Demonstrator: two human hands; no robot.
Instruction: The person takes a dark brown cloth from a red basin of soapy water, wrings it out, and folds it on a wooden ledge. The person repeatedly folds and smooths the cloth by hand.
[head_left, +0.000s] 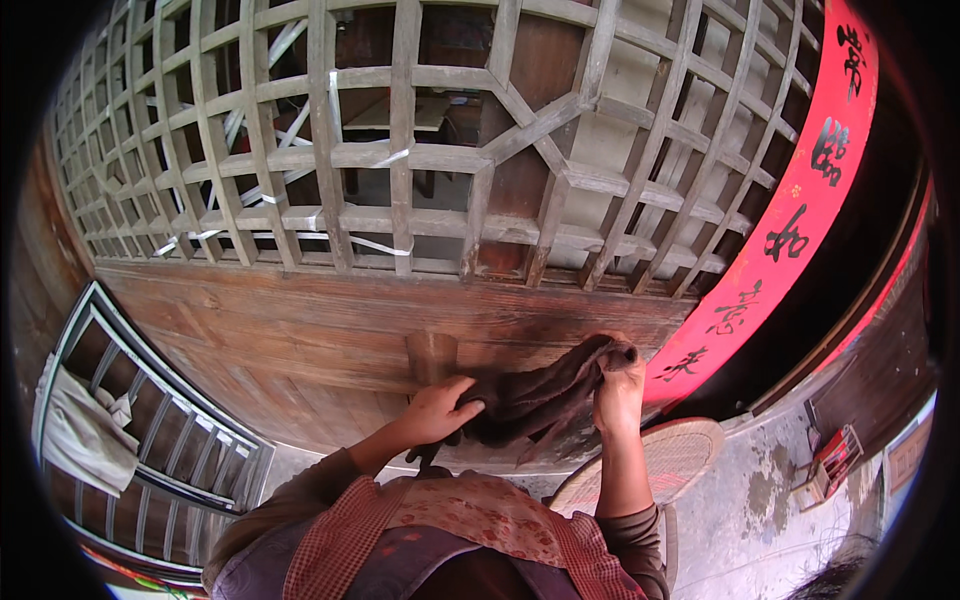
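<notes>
A dark brown cloth (536, 390) is stretched between my two hands in front of a wooden panel wall (300, 315). My left hand (442, 411) grips its left end, thumb on top. At the upper right end, my right hand (621, 386) is closed around a bunched part of the cloth. Folds hang below between the hands, and a loose end droops near my apron (480, 510). A short wooden peg or block (432, 356) juts from the panel just above my left hand.
Above the panel runs a wooden lattice (405, 150) with white straps tied on. A red paper banner (780, 240) with writing hangs at right. A metal rack (180, 442) holding a pale cloth (86, 431) stands left. A round woven tray (679, 457) and a small chair (829, 465) are at right.
</notes>
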